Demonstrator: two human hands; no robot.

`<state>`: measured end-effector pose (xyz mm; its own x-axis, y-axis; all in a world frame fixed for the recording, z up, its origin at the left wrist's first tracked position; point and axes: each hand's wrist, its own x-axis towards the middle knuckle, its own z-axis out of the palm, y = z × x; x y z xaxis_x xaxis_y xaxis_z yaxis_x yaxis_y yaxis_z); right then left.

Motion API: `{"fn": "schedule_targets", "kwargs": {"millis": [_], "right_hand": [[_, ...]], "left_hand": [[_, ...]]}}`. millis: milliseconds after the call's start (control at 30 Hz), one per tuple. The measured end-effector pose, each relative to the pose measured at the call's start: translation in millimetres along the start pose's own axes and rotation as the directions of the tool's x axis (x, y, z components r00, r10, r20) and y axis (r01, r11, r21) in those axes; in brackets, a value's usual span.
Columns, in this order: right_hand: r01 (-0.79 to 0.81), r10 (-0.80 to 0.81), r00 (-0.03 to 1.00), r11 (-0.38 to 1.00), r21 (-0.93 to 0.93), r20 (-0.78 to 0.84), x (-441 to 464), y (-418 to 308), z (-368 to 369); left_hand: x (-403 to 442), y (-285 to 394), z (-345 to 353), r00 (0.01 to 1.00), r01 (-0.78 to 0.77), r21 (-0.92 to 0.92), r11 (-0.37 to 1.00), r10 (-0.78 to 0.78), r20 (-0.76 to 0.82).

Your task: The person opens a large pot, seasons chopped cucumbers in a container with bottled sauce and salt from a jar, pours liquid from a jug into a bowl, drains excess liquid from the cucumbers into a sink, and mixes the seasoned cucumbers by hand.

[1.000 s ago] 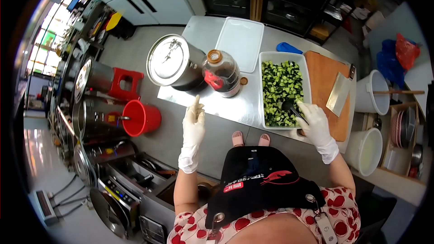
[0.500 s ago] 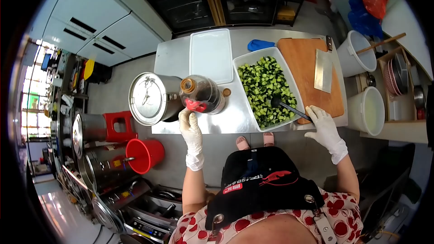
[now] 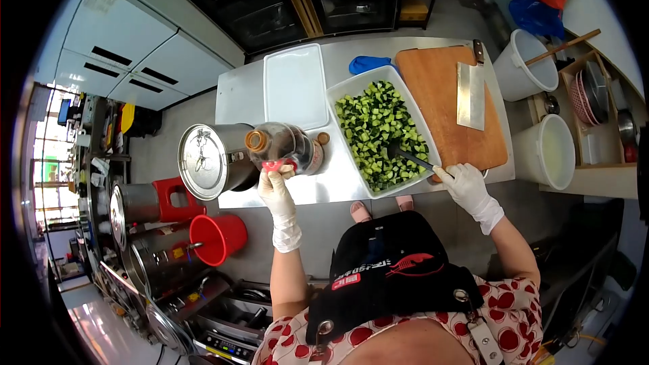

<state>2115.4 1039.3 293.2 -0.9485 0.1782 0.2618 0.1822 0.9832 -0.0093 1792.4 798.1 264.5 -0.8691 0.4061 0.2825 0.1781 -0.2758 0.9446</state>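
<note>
White-gloved, the outstretched left hand point(image 3: 275, 192) grips a bottle point(image 3: 287, 140), the right hand point(image 3: 468, 190) a black spoon point(image 3: 414, 159).

Bottle point(image 3: 287, 140): glossy plastic. Tub point(image 3: 347, 89): smooth plastic. Chopping board point(image 3: 433, 98): matt wood. Table point(image 3: 238, 98): smooth, shiny metal.

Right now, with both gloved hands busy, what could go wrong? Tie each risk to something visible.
If the left hand loses its grip, the open bottle might spill. The black spoon in the right hand rests among chopped green pieces; a jerk could flick some out of the tray. The cleaver lies bare on the cutting board; a careless reach might cut.
</note>
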Motion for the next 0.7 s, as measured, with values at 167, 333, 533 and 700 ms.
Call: {"fn": "schedule_targets", "kwargs": {"millis": [167, 333, 533, 700], "right_hand": [[0.214, -0.209, 0.976, 0.968, 0.134, -0.053, 23.1, 30.7, -1.5], [0.412, -0.415, 0.908, 0.870, 0.269, -0.051, 48.3, 62.3, -9.8], [0.433, -0.355, 0.893, 0.844, 0.316, -0.275, 73.5, 96.8, -15.4], [-0.075, 0.142, 0.990, 0.540, 0.838, -0.003, 88.4, 109.0, -10.9]], "left_hand": [[-5.1, 1.2, 12.8, 0.990, -0.004, 0.068, 0.998, 0.014, -0.140], [-21.3, 16.4, 20.4, 0.979, 0.007, 0.146, 0.989, 0.023, -0.203], [-46.7, 59.9, 37.5, 0.974, 0.066, 0.237, 0.969, -0.011, -0.226], [-50.6, 90.1, 57.1, 0.987, 0.139, 0.261, 0.955, -0.112, -0.115]]}}
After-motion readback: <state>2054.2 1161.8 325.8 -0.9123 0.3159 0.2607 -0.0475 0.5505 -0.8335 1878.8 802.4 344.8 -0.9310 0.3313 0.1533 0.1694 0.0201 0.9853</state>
